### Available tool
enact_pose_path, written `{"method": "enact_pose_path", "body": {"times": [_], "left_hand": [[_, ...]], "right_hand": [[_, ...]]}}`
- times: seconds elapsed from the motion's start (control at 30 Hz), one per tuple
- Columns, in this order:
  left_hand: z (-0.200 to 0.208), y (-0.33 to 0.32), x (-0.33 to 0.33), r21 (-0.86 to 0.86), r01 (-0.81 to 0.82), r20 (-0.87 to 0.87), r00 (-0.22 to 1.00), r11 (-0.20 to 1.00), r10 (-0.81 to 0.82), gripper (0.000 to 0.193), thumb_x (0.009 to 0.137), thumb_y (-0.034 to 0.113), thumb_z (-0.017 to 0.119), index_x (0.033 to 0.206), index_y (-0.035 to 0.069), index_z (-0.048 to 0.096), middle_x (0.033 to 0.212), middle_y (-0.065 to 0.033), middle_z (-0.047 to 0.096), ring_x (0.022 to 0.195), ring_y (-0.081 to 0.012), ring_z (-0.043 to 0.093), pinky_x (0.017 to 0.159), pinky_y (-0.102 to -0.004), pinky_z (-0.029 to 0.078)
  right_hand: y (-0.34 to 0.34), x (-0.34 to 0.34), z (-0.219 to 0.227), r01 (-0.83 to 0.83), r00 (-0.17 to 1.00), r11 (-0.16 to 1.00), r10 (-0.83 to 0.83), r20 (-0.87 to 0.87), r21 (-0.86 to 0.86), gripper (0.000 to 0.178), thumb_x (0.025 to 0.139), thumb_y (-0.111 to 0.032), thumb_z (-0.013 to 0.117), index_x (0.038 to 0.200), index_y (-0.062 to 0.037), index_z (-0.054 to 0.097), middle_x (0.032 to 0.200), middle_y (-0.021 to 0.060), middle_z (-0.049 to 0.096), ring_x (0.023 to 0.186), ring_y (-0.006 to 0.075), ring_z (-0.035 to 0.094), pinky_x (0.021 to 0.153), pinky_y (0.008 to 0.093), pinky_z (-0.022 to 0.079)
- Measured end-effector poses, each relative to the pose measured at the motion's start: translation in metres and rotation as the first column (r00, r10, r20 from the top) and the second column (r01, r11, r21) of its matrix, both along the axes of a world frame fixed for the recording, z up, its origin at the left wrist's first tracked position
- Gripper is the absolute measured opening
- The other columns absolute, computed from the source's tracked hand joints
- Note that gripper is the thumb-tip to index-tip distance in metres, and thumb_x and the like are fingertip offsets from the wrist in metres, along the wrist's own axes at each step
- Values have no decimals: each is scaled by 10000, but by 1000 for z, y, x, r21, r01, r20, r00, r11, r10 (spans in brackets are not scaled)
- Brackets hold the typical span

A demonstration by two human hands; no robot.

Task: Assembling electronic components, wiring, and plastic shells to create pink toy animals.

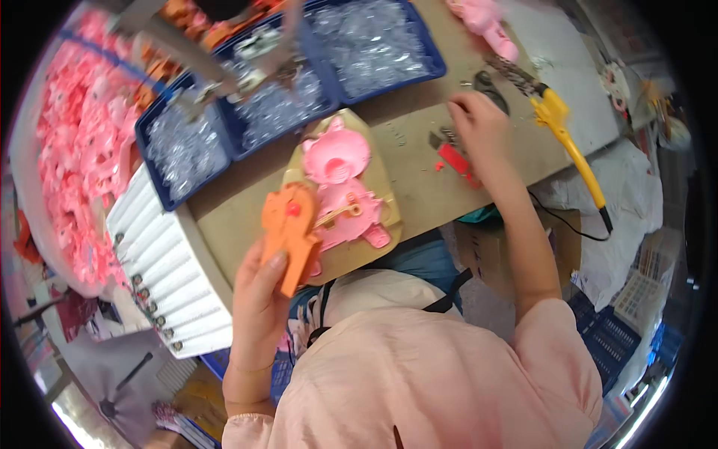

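Orange plastic, a flat moulded figure piece with a red spot near its top, is pinched between thumb and fingers of the left hand, left of the frame's centre. It overlaps the edge of a pink pig-shaped shell lying on a tan board; whether they touch, I cannot tell. At upper right of centre, the right hand is curled narrow over the workbench, and I cannot tell if its fingers grip anything. Just below lies a red-handled item; farther right rests a yellow-handled tool. Dark blue bins across the top hold clear plastic pieces, and pink parts heap at upper left. Toward the right edge, a pale sheet bears rows of dark marks, too small to read.
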State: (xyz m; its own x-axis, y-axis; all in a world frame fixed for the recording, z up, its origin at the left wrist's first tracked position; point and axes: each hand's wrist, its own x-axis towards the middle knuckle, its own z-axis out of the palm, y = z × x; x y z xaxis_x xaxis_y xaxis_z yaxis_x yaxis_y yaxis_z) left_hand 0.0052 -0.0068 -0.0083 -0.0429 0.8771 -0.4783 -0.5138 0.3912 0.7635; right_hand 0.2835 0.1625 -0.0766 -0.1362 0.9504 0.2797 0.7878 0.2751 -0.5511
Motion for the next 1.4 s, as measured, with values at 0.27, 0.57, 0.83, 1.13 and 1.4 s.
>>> {"method": "enact_pose_path", "body": {"times": [0.27,0.57,0.83,1.13,1.4], "left_hand": [[3,1,11,-212,86,584,810,974,56,394,974,257,414,1252,-22,429,1160,-123,565,1005,-156,591,768,-228,518],[11,-6,10,-133,62,684,728,989,46,419,989,289,366,1265,-23,409,1164,-133,561,1067,-188,570,885,-265,490],[18,-2,11,-201,79,557,829,976,48,445,995,291,327,1300,-31,359,1221,-192,514,1077,-242,568,929,-304,485],[24,-1,8,-183,198,534,842,963,-71,436,988,280,354,1276,-46,384,1157,-211,552,1027,-269,593,905,-327,494],[22,1,13,-140,247,589,799,959,-120,450,981,303,377,1277,-35,391,1144,-209,556,1039,-270,583,926,-349,479]], "right_hand": [[-97,-82,88,-547,436,754,-115,-893,-364,169,816,64,575,978,23,600,831,80,631,706,136,596,632,258,482],[-84,-117,70,-533,764,817,576,-291,219,228,729,73,653,942,-4,630,840,110,621,712,239,599,613,304,467],[-82,-116,82,-601,776,756,629,-39,259,257,668,45,684,917,-6,643,786,85,606,694,229,598,584,301,465],[-72,-104,89,-690,681,717,690,-246,98,199,687,15,698,879,-12,654,782,98,607,677,208,600,570,286,461],[-78,-105,81,-574,761,781,620,-190,248,190,670,-27,714,838,-32,626,764,81,605,648,227,591,552,320,465]]}}
